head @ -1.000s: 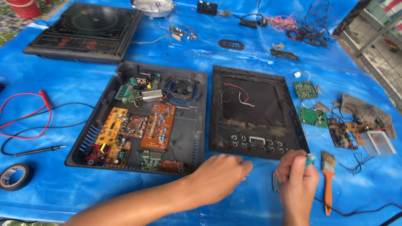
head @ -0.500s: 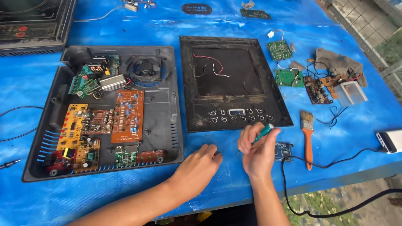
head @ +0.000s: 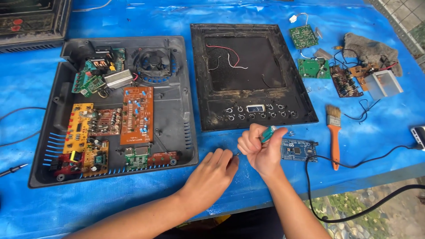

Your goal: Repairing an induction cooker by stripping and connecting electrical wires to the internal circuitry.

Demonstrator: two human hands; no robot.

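My right hand [head: 261, 149] is closed around a small screwdriver with a green handle [head: 267, 133], its thin tip pointing left toward my left hand. My left hand [head: 211, 177] rests flat on the blue cloth at the table's front, fingertips touching the tip of the tool; whether a screw is pinched there is too small to tell. A small blue circuit board [head: 298, 149] with a black cable lies just right of my right hand. Behind the hands lies the black top cover [head: 305, 106] of an appliance, face down.
An open black housing [head: 177, 128] with several orange, yellow and green boards and a fan sits at the left. An orange-handled brush [head: 334, 132], loose green boards [head: 313, 67], a grey rag [head: 372, 46] and a clear box lie at right. The table edge runs near the bottom right.
The view has shifted closer and to the right over the table's front edge. My two hands have come together, and the screwdriver in my right hand now points at my left fingertips.
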